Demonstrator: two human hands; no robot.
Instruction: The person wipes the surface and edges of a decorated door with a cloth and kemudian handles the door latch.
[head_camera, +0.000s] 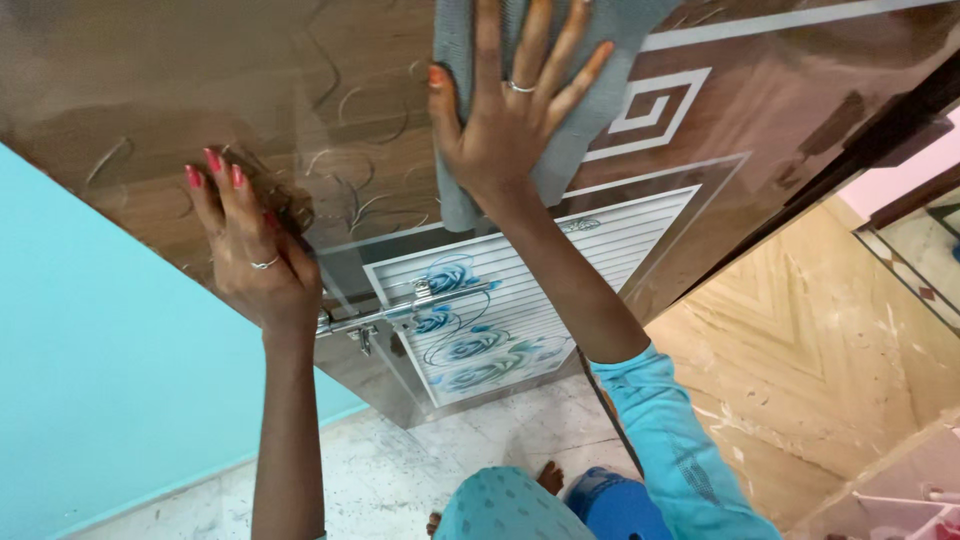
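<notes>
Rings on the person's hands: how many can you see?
2. One silver ring is on the left hand, pressed to the door; another ring is on the right hand, flat on the grey cloth. Others may be hidden.

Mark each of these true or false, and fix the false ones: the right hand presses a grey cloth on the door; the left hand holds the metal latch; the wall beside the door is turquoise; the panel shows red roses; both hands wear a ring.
1. The right hand presses a grey cloth flat on the door. True.
2. The left hand holds the metal latch. False: it lies flat on the door, above the latch.
3. The wall beside the door is turquoise. True.
4. The panel shows red roses. False: the flowers are blue.
5. Both hands wear a ring. True.
</notes>
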